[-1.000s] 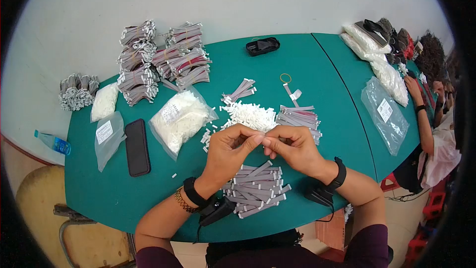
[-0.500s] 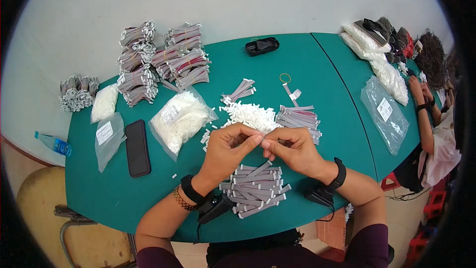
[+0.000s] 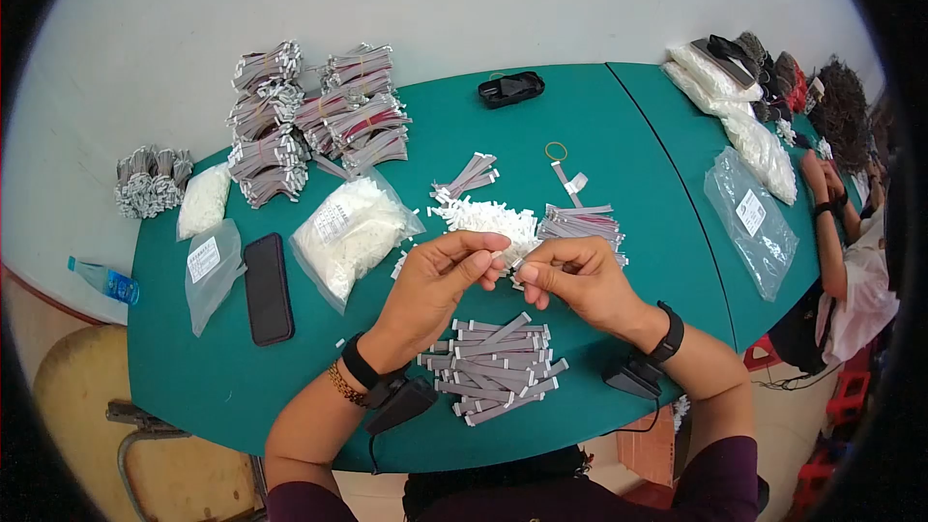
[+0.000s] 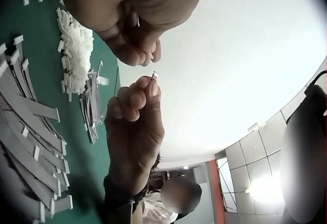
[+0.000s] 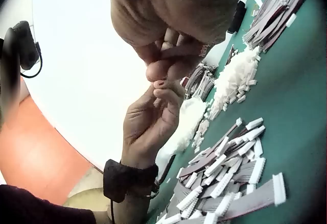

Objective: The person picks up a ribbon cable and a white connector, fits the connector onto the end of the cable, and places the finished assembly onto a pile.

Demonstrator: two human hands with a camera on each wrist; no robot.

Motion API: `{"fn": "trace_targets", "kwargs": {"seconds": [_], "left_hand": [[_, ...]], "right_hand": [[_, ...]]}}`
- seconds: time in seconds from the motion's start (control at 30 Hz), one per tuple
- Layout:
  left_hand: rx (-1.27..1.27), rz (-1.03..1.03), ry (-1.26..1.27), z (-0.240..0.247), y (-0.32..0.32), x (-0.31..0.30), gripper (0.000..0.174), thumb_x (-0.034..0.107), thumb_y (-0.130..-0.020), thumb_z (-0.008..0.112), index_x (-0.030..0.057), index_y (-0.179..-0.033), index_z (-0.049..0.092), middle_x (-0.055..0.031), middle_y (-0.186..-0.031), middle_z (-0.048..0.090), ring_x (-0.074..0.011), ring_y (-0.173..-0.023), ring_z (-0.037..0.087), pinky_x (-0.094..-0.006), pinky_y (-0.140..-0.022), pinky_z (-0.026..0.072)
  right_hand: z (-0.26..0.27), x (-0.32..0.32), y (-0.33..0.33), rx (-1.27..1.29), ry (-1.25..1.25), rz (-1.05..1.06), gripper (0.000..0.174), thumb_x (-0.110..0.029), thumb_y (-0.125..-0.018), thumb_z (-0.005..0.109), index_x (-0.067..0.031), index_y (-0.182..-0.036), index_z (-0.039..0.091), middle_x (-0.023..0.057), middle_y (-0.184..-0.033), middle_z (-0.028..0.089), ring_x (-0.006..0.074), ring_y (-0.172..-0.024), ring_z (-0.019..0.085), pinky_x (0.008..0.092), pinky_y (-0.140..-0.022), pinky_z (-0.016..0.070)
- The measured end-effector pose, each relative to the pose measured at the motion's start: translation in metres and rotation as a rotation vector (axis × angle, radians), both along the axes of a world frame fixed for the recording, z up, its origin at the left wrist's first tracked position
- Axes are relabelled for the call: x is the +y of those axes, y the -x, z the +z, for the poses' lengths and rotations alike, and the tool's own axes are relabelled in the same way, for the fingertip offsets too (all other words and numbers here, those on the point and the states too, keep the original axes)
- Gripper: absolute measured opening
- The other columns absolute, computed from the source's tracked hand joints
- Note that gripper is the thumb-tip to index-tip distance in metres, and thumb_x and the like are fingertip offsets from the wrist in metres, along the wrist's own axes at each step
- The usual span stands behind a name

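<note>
In the middle of the head view my two hands are raised over the table, fingertips a little apart. My left hand (image 3: 435, 280) pinches a small white plastic piece (image 3: 498, 257) between thumb and forefinger. My right hand (image 3: 580, 280) grips a short grey ribbon cable, mostly hidden in its fingers; its white connector end (image 4: 155, 75) sticks out past the fingertips in the left wrist view. Below the hands lies a pile of grey ribbon cables (image 3: 503, 367) with white connectors. Just beyond them is a heap of small white plastic pieces (image 3: 488, 222).
More cables (image 3: 585, 232) lie right of the heap. Bundled cables (image 3: 271, 126) are stacked at the back left. A bag of white pieces (image 3: 353, 232), a phone (image 3: 268, 288) and an emptied bag (image 3: 211, 271) lie left. A black pouch (image 3: 512, 89) lies behind. Another person's arm (image 3: 826, 232) is at right.
My fingertips, together in the earlier frames, have drawn apart, leaving a gap between the white piece and the cable end. My left hand has shifted slightly left.
</note>
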State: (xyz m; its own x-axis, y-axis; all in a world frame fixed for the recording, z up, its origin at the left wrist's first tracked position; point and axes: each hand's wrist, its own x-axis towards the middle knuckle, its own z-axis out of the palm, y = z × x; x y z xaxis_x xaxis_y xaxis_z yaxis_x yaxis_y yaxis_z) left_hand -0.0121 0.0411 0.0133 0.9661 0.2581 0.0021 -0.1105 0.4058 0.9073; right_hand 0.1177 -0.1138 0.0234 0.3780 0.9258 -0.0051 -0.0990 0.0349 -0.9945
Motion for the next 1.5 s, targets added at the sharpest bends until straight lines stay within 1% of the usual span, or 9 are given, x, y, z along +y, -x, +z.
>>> {"fn": "trace_targets", "kwargs": {"seconds": [0.1, 0.3, 0.7, 0.8, 0.9, 1.0, 1.1, 1.2, 1.5], "left_hand": [[0.025, -0.029, 0.054, 0.002, 0.0, -0.002, 0.025, 0.009, -0.09, 0.054, -0.0017, -0.112, 0.056, -0.0038, -0.091, 0.058, -0.0103, -0.083, 0.053, -0.0227, -0.075, 0.0421], [0.07, -0.024, 0.066, 0.003, 0.001, -0.001, 0.019, 0.008, -0.09, 0.054, 0.0003, -0.107, 0.057, -0.0042, -0.093, 0.059, -0.0106, -0.083, 0.055, -0.0232, -0.075, 0.0435], [0.102, 0.015, -0.099, -0.006, 0.0, -0.005, 0.015, 0.006, -0.085, 0.061, 0.0014, -0.099, 0.061, -0.0042, -0.094, 0.062, -0.0087, -0.084, 0.054, -0.0226, -0.073, 0.0432], [0.108, -0.045, -0.065, -0.008, -0.001, -0.007, 0.019, 0.008, -0.084, 0.064, -0.0014, -0.1, 0.061, -0.0051, -0.095, 0.063, -0.0092, -0.084, 0.056, -0.0225, -0.073, 0.0442], [0.108, -0.037, -0.014, -0.012, 0.0, -0.007, 0.019, 0.007, -0.084, 0.063, -0.0006, -0.101, 0.06, -0.0045, -0.094, 0.062, -0.0088, -0.084, 0.055, -0.0223, -0.073, 0.0437], [0.112, -0.02, 0.138, -0.011, 0.0, -0.004, 0.017, 0.008, -0.085, 0.063, 0.0008, -0.1, 0.059, -0.0042, -0.093, 0.062, -0.0091, -0.083, 0.055, -0.0225, -0.073, 0.0438], [0.113, -0.037, 0.17, -0.004, 0.001, -0.001, 0.015, 0.006, -0.086, 0.06, 0.0033, -0.101, 0.059, -0.0034, -0.093, 0.061, -0.0111, -0.084, 0.057, -0.0233, -0.075, 0.0455], [0.109, -0.044, 0.157, 0.0, 0.001, 0.003, 0.014, 0.008, -0.085, 0.062, 0.0023, -0.097, 0.059, -0.0057, -0.093, 0.062, -0.0125, -0.085, 0.059, -0.0246, -0.076, 0.0472], [0.148, -0.086, 0.179, -0.004, 0.002, 0.007, 0.021, 0.009, -0.086, 0.062, -0.0021, -0.103, 0.061, -0.0071, -0.089, 0.063, -0.0129, -0.08, 0.06, -0.0242, -0.073, 0.0493]], "right_hand": [[0.001, 0.0, -0.002, 0.012, 0.003, 0.013, 0.015, -0.014, -0.088, 0.06, -0.0004, -0.087, 0.066, 0.0031, -0.07, 0.062, 0.0063, -0.061, 0.056, 0.02, -0.055, 0.0468], [0.002, 0.0, -0.002, 0.02, 0.01, 0.034, 0.015, -0.015, -0.088, 0.061, -0.0006, -0.087, 0.066, 0.0029, -0.07, 0.062, 0.0061, -0.061, 0.056, 0.0201, -0.055, 0.0464], [0.004, 0.001, -0.002, 0.013, -0.01, 0.002, 0.016, -0.016, -0.087, 0.061, -0.0007, -0.085, 0.066, 0.0027, -0.069, 0.062, 0.0061, -0.06, 0.056, 0.0197, -0.054, 0.0459], [0.0, 0.001, -0.001, 0.019, -0.013, 0.013, 0.016, -0.016, -0.087, 0.061, -0.0007, -0.085, 0.066, 0.0026, -0.068, 0.062, 0.0061, -0.06, 0.056, 0.0197, -0.054, 0.0459], [-0.002, 0.001, -0.001, 0.026, -0.009, 0.016, 0.016, -0.016, -0.087, 0.061, -0.0007, -0.085, 0.066, 0.0026, -0.068, 0.061, 0.0062, -0.059, 0.056, 0.0196, -0.053, 0.0457], [-0.004, 0.001, -0.002, 0.031, -0.002, 0.024, 0.016, -0.015, -0.087, 0.061, -0.0008, -0.085, 0.066, 0.0026, -0.068, 0.061, 0.0062, -0.059, 0.056, 0.0196, -0.053, 0.0456], [-0.005, 0.001, -0.002, 0.032, 0.002, 0.036, 0.015, -0.015, -0.088, 0.061, -0.001, -0.086, 0.066, 0.0028, -0.068, 0.061, 0.0064, -0.059, 0.056, 0.0197, -0.053, 0.0456], [-0.005, 0.001, -0.003, 0.029, 0.016, 0.046, 0.014, -0.014, -0.088, 0.06, -0.0011, -0.087, 0.066, 0.0031, -0.068, 0.062, 0.0067, -0.059, 0.056, 0.0199, -0.053, 0.0456], [-0.004, 0.0, -0.005, 0.024, 0.043, 0.126, 0.014, -0.015, -0.088, 0.06, -0.0012, -0.088, 0.065, 0.0036, -0.07, 0.062, 0.0075, -0.062, 0.057, 0.0212, -0.056, 0.0471]]}}
